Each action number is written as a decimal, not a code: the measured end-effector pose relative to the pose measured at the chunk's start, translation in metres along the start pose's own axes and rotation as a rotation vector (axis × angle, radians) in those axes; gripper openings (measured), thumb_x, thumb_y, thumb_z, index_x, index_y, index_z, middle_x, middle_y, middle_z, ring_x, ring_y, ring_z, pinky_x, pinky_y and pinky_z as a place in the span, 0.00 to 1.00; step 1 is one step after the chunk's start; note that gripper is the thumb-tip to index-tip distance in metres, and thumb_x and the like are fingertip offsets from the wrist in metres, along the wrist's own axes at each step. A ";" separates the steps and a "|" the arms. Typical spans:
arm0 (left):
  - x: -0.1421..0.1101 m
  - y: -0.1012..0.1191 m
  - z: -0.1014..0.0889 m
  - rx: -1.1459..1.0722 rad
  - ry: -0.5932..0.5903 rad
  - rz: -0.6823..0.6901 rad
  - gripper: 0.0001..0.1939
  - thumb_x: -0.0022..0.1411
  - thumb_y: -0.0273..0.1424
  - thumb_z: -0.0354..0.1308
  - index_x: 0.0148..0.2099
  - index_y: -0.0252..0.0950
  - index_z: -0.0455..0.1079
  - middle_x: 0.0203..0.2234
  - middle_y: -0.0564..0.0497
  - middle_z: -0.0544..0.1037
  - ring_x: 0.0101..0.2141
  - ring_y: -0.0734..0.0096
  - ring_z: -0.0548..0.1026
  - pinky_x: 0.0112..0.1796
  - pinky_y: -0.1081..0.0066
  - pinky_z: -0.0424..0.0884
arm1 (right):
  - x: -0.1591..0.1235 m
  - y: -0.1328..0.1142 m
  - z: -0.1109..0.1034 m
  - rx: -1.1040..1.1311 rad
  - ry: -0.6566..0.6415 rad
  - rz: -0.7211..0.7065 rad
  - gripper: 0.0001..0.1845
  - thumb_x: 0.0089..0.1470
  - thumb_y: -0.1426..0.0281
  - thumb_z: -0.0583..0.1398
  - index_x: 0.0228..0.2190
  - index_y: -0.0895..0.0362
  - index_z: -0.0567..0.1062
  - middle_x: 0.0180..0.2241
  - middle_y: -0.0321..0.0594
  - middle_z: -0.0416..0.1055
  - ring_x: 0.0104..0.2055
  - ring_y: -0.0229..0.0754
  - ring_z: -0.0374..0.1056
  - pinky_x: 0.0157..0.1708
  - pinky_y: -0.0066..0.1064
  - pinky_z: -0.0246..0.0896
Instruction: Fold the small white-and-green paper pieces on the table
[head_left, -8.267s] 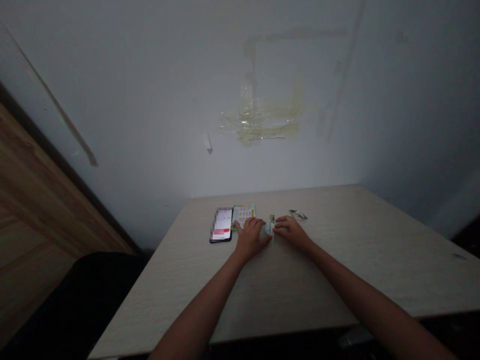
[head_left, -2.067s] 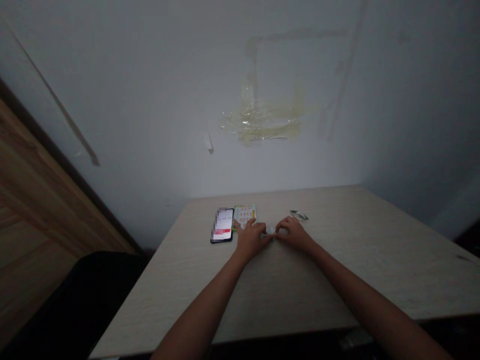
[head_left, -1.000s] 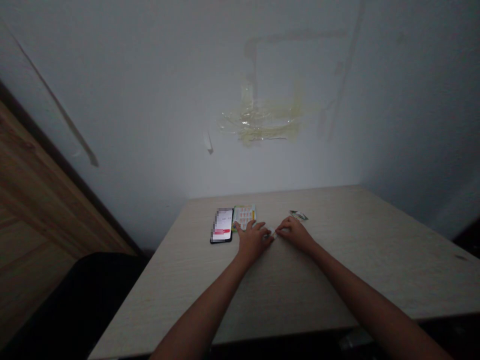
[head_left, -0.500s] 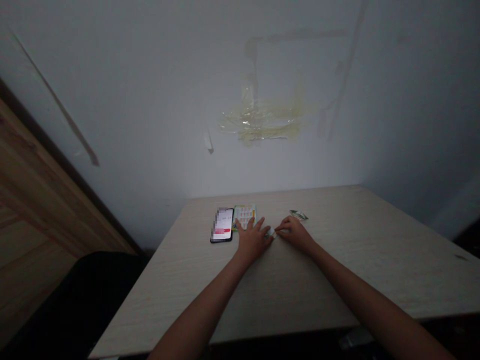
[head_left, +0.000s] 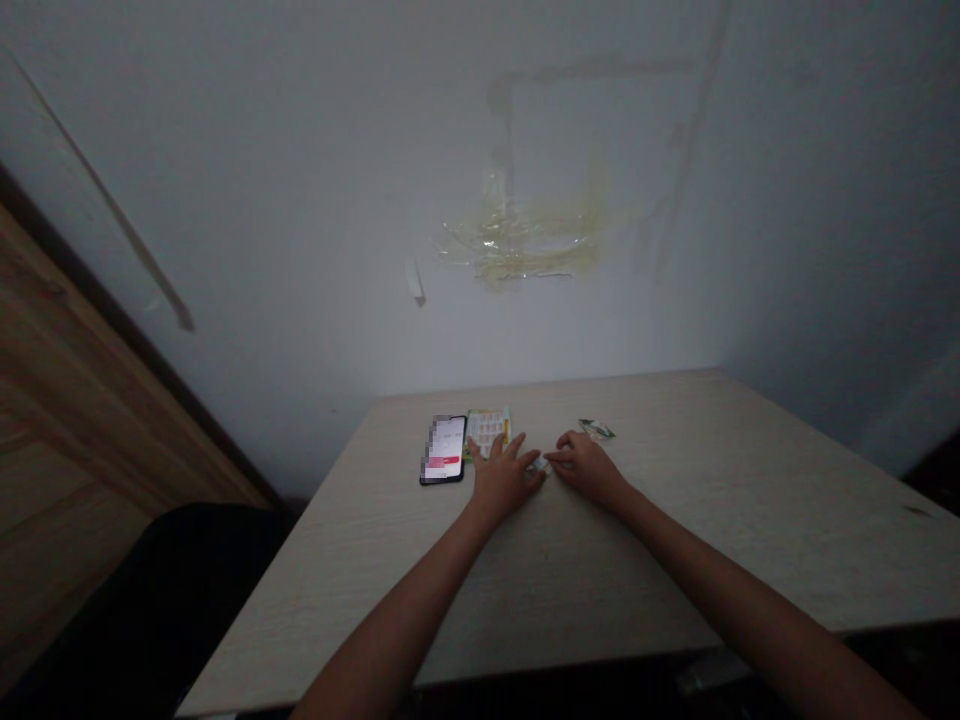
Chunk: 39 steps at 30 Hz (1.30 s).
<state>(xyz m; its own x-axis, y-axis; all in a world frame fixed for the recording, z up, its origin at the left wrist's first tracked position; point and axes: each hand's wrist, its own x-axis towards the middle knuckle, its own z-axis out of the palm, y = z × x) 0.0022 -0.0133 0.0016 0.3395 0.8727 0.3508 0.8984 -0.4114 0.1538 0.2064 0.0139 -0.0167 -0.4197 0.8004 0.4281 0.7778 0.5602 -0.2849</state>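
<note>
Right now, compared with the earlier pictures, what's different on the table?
The small printed paper between the left hand and the right hand no longer sticks out beyond them; it looks shorter, perhaps folded. The left fingers have spread wider. The smartphone, the printed leaflet and the patterned scrap stayed put.

There are two hands (head_left: 501, 480) (head_left: 590, 468), one phone (head_left: 448, 450) and three printed pieces (head_left: 489, 428) (head_left: 539, 464) (head_left: 598, 430).

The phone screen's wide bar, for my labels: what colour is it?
Red bar, in the head view.
</note>
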 end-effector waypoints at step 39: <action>-0.001 -0.004 0.004 0.058 -0.026 -0.061 0.25 0.61 0.58 0.45 0.57 0.63 0.66 0.63 0.55 0.63 0.63 0.42 0.55 0.54 0.24 0.30 | -0.003 0.005 -0.008 0.129 0.075 -0.012 0.05 0.50 0.67 0.65 0.27 0.54 0.82 0.36 0.43 0.70 0.39 0.44 0.66 0.43 0.37 0.63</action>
<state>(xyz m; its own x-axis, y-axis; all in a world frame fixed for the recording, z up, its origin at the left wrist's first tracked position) -0.0004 -0.0117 -0.0028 0.2904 0.9025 0.3182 0.9320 -0.3421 0.1197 0.2156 0.0122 -0.0123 -0.3892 0.7777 0.4936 0.7042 0.5966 -0.3848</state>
